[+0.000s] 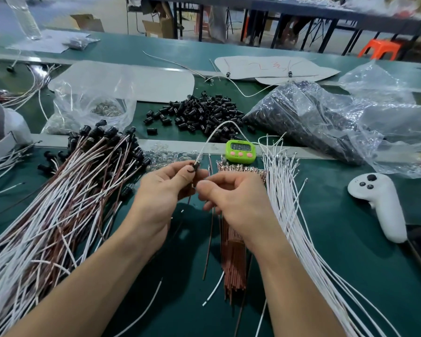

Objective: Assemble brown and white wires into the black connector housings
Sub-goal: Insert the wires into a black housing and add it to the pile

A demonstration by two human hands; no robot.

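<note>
My left hand (164, 188) pinches a small black connector housing (195, 165) between thumb and fingers. A white wire (216, 133) arcs up and away from the housing. My right hand (231, 195) meets it, fingers curled, pinching a brown wire (208, 242) that hangs down toward me. Loose black housings (199, 113) lie in a heap behind. A bundle of brown wires (233, 254) lies under my right hand, and a fan of white wires (294, 205) spreads to its right. Finished assemblies (66, 190) pile up on the left.
A green timer (240, 152) stands just behind my hands. A white controller (379, 203) lies at the right. Clear bags hold black parts (309, 117) at the back right and metal terminals (102, 110) at the back left. The green table edge (350, 239) runs right.
</note>
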